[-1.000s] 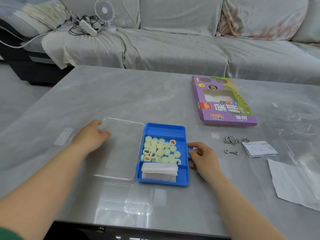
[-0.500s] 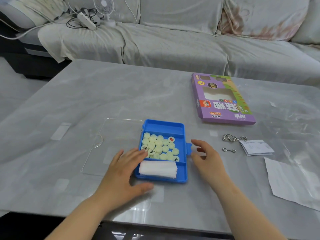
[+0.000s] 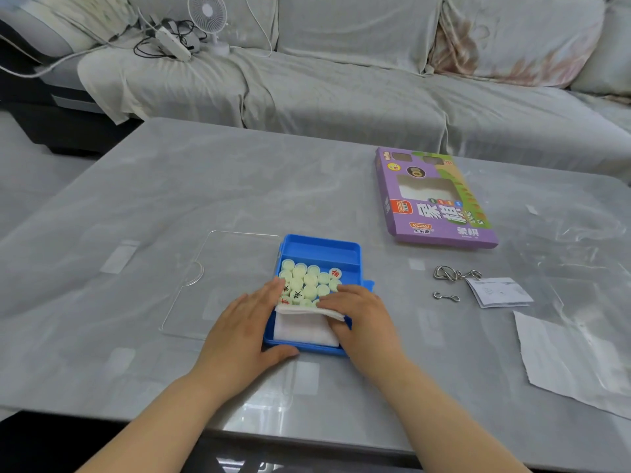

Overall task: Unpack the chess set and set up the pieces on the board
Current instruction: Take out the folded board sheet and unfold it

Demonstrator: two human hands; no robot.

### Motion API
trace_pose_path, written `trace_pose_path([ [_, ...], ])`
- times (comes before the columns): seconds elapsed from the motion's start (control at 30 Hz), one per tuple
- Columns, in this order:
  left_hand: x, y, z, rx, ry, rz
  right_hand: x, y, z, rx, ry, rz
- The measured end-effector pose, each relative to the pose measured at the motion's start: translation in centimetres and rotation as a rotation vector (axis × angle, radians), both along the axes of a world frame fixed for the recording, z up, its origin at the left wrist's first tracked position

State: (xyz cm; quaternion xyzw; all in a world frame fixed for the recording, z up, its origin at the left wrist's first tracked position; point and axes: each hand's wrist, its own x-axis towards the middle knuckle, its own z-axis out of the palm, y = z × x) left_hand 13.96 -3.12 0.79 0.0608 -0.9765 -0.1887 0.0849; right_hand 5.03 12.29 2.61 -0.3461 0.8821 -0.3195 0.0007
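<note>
An open blue tray [image 3: 321,246] sits near the table's front middle. Its far half holds several pale green round chess pieces [image 3: 309,280], a few showing red or black characters. A folded white sheet [image 3: 304,331] fills the near compartment. My left hand [image 3: 240,334] grips the tray's left side, thumb on its front wall. My right hand [image 3: 363,322] has its fingers on the sheet's far edge, which is raised off the stack. The tray's clear lid [image 3: 218,268] lies flat to its left. The purple chess box [image 3: 435,206] lies at the back right.
Right of the tray lie metal puzzle rings [image 3: 456,274], a small metal hook [image 3: 446,296], a paper slip [image 3: 500,291] and a torn white sheet [image 3: 577,363]. A covered sofa with a small fan [image 3: 207,15] and power strip [image 3: 172,46] stands behind the table.
My left hand left the clear lid and came right to grip the tray's left side. My right hand moved from the tray's right latch onto the folded sheet and lifted its edge.
</note>
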Motion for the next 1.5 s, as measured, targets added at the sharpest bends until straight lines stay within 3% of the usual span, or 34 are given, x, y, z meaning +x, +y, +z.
trace_pose_path([
  [0.1,-0.4,0.2,0.0,0.074,-0.072,0.051,-0.5,0.7,0.6,-0.163,-0.248,-0.089],
  [0.2,-0.8,0.1,-0.7,-0.101,-0.014,0.047,-1.5,1.9,1.0,-0.289,-0.366,-0.209],
  [0.43,-2.9,-0.9,-1.0,-0.245,-0.092,0.067,-2.8,3.6,1.1,-0.435,-0.479,-0.407],
  [0.63,-3.7,-2.0,-0.9,-0.116,-0.070,0.109,-3.7,2.0,1.5,-0.654,-0.587,-0.469],
  [0.77,-4.7,-3.3,-0.9,-0.162,-0.082,0.149,-4.5,1.5,2.1,-0.744,-0.610,-0.472],
  [1.2,-8.8,-9.4,0.0,-0.155,-0.099,0.251,-4.7,3.4,1.6,-0.645,-0.686,-0.494],
  [1.37,-7.6,-8.3,0.1,-0.037,0.084,0.336,-4.7,3.8,2.1,-0.611,-0.740,-0.451],
  [1.5,-5.2,-4.1,1.9,0.195,0.243,0.211,-4.1,4.5,2.9,-0.482,-0.769,-0.353],
])
